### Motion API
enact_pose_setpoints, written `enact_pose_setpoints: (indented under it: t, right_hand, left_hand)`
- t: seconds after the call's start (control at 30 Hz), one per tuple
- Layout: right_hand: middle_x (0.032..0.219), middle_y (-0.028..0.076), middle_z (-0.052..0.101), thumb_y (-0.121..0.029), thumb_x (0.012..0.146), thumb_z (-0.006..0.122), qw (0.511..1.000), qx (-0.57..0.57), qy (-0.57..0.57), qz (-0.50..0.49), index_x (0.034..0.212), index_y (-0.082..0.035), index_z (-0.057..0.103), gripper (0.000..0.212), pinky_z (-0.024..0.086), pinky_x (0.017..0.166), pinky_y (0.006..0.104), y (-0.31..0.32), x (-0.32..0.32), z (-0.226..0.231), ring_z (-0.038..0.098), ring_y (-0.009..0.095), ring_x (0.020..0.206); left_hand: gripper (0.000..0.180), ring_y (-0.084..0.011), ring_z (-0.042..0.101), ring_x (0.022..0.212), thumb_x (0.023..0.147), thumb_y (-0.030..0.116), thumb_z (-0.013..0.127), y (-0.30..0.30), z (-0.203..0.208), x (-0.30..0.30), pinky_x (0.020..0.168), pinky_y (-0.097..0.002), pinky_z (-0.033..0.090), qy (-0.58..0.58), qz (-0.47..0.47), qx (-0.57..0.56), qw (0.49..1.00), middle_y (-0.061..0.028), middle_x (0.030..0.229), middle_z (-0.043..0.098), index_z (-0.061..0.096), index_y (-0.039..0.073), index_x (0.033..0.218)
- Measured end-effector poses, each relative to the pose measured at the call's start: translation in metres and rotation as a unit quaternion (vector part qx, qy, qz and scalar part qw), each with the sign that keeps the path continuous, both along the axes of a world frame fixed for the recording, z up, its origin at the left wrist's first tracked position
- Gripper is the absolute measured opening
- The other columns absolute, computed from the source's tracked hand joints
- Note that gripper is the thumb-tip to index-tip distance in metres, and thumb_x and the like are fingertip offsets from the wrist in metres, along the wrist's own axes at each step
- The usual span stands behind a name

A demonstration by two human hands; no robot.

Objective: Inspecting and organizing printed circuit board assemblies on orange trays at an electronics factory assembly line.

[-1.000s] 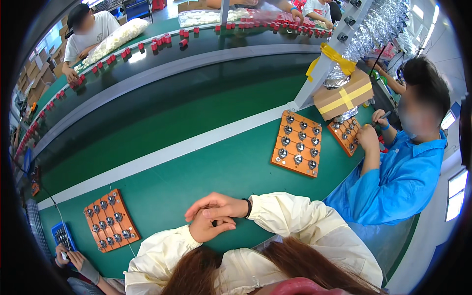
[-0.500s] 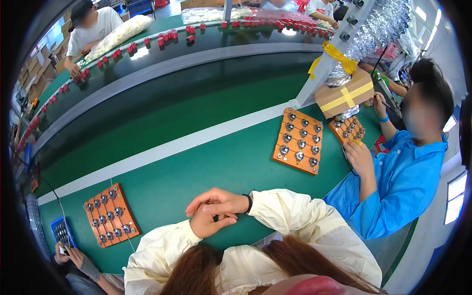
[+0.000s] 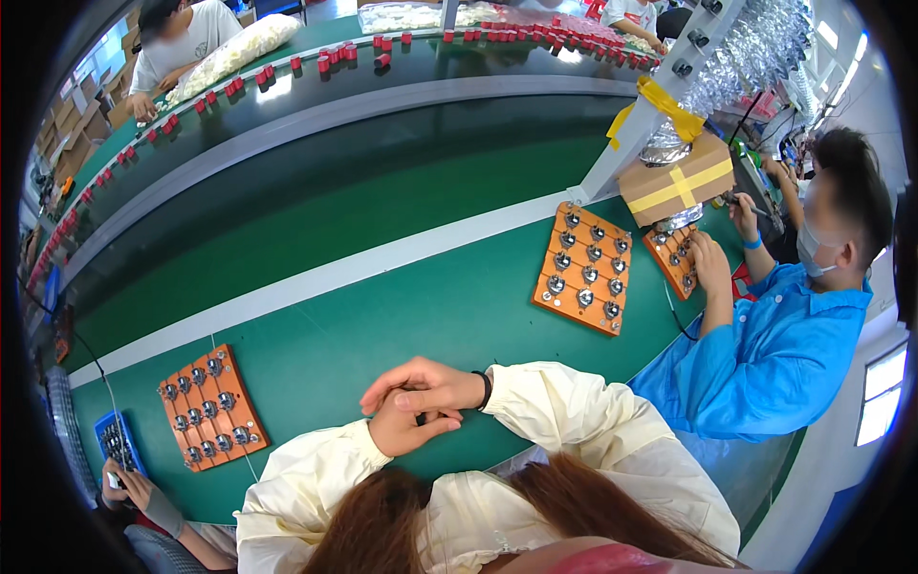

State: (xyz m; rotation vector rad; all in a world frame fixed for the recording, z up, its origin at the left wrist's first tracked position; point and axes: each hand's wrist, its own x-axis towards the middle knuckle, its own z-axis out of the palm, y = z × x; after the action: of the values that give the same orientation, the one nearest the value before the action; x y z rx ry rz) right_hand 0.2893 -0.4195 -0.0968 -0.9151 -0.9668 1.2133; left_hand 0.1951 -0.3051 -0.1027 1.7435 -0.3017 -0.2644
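Near the front of the green table, my right hand [image 3: 438, 386] lies across my left hand [image 3: 397, 430]. The right hand's fingers are stretched out to the left, over the back of the left hand. Partly covered, my left hand shows its thumb pointing right with some fingers below the other palm. No object appears in either hand. An orange board [image 3: 212, 407] with rows of shiny metal parts lies to the left of my hands. A similar orange board [image 3: 583, 268] rests on the table to the right, away from my hands.
At right, a co-worker in blue [image 3: 765, 354] works on a smaller orange board [image 3: 674, 256] beneath a taped cardboard box [image 3: 677, 182]. A grey post [image 3: 622, 148] rises there. Left stands a blue tray [image 3: 137, 463] beside another person's hands. Red pieces [image 3: 325, 62] line the far belt.
My hands stay crossed as before. The co-worker at right has moved a hand up onto the small board. The red pieces on the belt have shifted slightly right.
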Motion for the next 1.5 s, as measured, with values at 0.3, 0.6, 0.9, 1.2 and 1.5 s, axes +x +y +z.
enact_pose_setpoints:
  t: [0.3,0.6,0.9,1.2,1.5]
  right_hand:
    - [0.111,0.014,0.058,-0.038,0.09,0.049,1.0,0.003,-0.007,0.003,0.116,0.001,0.053,0.047,0.049,0.078,0.0268,0.0004,0.0009,-0.0039,0.055,0.018,0.099]
    - [0.11,0.014,0.059,-0.038,0.09,0.049,1.0,-0.001,-0.013,0.0,0.115,0.002,0.053,0.048,0.045,0.084,0.0284,-0.0006,0.001,0.0018,0.055,0.019,0.101]
    - [0.109,0.015,0.059,-0.038,0.089,0.049,1.0,0.006,-0.014,-0.001,0.115,0.002,0.053,0.047,0.042,0.089,0.0301,0.0005,0.0009,0.0027,0.054,0.019,0.103]
    - [0.109,0.015,0.059,-0.035,0.089,0.051,1.0,0.001,-0.01,-0.003,0.115,0.003,0.053,0.046,0.042,0.09,0.0309,0.0015,0.0,0.0007,0.054,0.02,0.103]
    - [0.109,0.016,0.059,-0.03,0.089,0.051,1.0,0.01,-0.008,-0.001,0.115,0.004,0.053,0.042,0.041,0.092,0.0317,0.0022,0.0,0.0006,0.054,0.021,0.105]
  left_hand:
    - [0.012,-0.0181,0.062,0.079,0.079,0.011,0.067,0.0011,-0.0012,0.0002,0.074,-0.0315,0.049,0.005,-0.014,-0.003,1.0,-0.008,0.081,0.067,0.068,0.0,0.082]
    - [0.012,-0.0185,0.062,0.08,0.079,0.011,0.066,0.0006,0.0061,0.0007,0.074,-0.0315,0.049,0.003,-0.006,-0.003,1.0,-0.0084,0.081,0.067,0.067,-0.001,0.081]
    - [0.014,-0.0187,0.062,0.08,0.081,0.013,0.065,0.0017,0.0025,0.0007,0.074,-0.0315,0.049,0.003,-0.009,-0.016,1.0,-0.0086,0.081,0.067,0.067,-0.001,0.081]
    - [0.017,-0.0179,0.062,0.078,0.083,0.016,0.064,0.0029,0.0045,0.0008,0.072,-0.0307,0.049,-0.016,-0.013,-0.012,1.0,-0.0086,0.08,0.067,0.067,-0.001,0.084]
    - [0.013,-0.0184,0.064,0.08,0.082,0.012,0.064,0.0042,0.0008,0.0013,0.073,-0.0303,0.052,-0.003,-0.019,-0.012,1.0,-0.009,0.08,0.067,0.067,-0.001,0.083]
